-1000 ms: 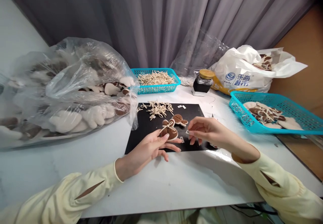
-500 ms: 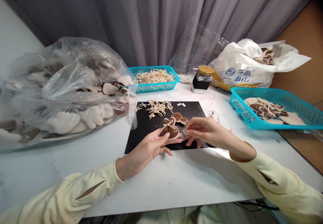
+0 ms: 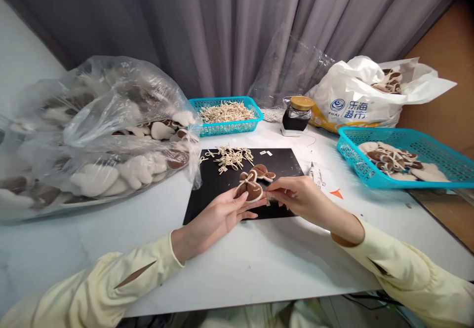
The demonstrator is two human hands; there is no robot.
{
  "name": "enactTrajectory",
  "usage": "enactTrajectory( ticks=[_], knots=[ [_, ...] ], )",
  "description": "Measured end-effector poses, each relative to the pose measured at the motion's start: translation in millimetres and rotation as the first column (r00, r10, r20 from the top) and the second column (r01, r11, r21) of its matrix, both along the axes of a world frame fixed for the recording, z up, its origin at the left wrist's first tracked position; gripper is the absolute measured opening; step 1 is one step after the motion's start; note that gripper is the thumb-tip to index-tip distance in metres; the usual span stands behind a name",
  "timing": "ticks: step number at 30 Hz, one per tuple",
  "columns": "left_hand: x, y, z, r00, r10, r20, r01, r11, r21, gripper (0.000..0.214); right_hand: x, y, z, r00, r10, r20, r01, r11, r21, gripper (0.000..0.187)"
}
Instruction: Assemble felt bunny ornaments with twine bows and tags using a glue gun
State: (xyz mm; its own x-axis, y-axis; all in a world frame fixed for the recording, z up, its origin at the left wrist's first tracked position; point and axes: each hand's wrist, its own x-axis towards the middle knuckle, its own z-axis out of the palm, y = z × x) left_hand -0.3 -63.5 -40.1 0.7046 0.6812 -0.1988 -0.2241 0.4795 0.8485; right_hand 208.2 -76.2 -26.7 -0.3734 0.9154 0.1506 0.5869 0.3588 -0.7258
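My left hand (image 3: 218, 214) holds a small brown bunny-shaped plush piece (image 3: 250, 188) with a cream string bow, over the black mat (image 3: 215, 182). My right hand (image 3: 296, 196) pinches a tiny pale tag against the piece's right edge, fingers closed. A second brown bunny piece (image 3: 264, 172) lies on the mat just behind. A loose heap of cream string bows (image 3: 231, 158) sits at the mat's far side.
A big clear bag of plush pieces (image 3: 92, 135) fills the left. A teal basket of bows (image 3: 226, 116) stands at the back, a jar (image 3: 297, 116) and white shopping bag (image 3: 355, 101) to its right. Another teal basket (image 3: 403, 163) holds finished pieces.
My right hand has moved left until its pinched tag meets the bunny piece. The left hand has stayed nearly in place with the piece.
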Motion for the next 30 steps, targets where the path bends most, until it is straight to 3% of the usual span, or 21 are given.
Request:
enactTrajectory(
  ticks=[2, 8, 16, 23, 30],
  knots=[
    [0.5, -0.9, 0.1, 1.000, -0.003, -0.008, 0.003, 1.000, 0.007, 0.028, 1.1, 0.8, 0.2, 1.000, -0.005, -0.024, 0.005, 0.999, -0.034, 0.020],
    [0.5, -2.1, 0.4, 0.999, 0.036, -0.037, -0.036, 0.999, 0.012, 0.026, 5.1, 0.9, 2.0, 0.963, -0.013, -0.270, -0.070, 0.952, -0.298, 0.020],
    [1.5, -2.4, -1.5, 0.998, 0.060, -0.026, -0.060, 0.998, 0.007, 0.024, 7.6, -2.6, 6.4, 0.942, -0.018, -0.335, -0.115, 0.920, -0.375, 0.020],
    [5.7, -5.6, -2.0, 0.995, 0.072, -0.066, -0.070, 0.997, 0.032, 0.025, 0.1, -1.5, 7.0, 0.940, -0.088, -0.331, 0.005, 0.970, -0.244, 0.025],
    [8.0, -6.8, -0.1, 0.995, 0.060, -0.079, -0.059, 0.998, 0.019, 0.026, -5.2, -1.7, -0.6, 0.934, -0.124, -0.335, 0.043, 0.970, -0.240, 0.021]
  ],
)
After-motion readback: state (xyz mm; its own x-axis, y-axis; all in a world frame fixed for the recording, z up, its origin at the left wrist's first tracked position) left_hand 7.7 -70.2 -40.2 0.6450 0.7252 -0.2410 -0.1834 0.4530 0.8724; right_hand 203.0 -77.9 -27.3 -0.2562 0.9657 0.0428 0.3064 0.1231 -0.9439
